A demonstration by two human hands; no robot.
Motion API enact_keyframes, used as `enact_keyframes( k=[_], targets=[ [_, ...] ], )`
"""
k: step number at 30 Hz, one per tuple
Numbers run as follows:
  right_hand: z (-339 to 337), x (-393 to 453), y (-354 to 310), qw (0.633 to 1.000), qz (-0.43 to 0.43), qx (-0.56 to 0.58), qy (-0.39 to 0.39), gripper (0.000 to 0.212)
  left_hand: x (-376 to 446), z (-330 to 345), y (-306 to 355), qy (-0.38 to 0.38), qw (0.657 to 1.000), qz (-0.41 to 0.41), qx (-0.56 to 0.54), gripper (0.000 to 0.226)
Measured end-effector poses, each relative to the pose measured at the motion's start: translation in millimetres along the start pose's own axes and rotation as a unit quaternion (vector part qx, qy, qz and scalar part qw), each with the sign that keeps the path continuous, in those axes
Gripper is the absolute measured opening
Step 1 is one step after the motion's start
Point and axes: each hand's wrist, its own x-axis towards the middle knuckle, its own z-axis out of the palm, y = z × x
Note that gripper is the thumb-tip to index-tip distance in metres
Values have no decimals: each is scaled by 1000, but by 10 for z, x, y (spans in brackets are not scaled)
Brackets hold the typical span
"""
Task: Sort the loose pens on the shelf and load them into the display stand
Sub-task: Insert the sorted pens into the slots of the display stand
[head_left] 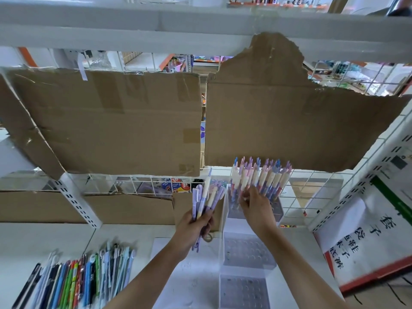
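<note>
**Pastel pens fill the top tier of a clear display stand**

A person's left hand (196,224) grips a bundle of lilac pens (208,197), fingers curled round the barrels, while the right hand (253,205) reaches among pens already upright (259,177) in the clear acrylic display stand (223,237); its fingers are too blurred to tell how they lie. Loose pens (84,277) lie on the white shelf (44,239). Feeding one slim barrel at a time straight down into a round hole would likely keep the rows tidy.
</note>
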Motion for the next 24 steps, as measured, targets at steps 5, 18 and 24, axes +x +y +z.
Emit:
enact_keyframes(
  k=[5, 18, 24],
  targets=[
    [-58, -202, -146, 986, 6, 162, -42, 15, -9, 50, 26, -16, 1000, 15, -23, 16],
    [-443, -157, -262, 902, 117, 414, 28, 29, -40, 81, 55, -88, 995, -47, 20, 19],
    [-595, -132, -173, 932, 53, 341, 107, 33, -18, 31, 2, -62, 996, -67, 25, 13]
  ],
)
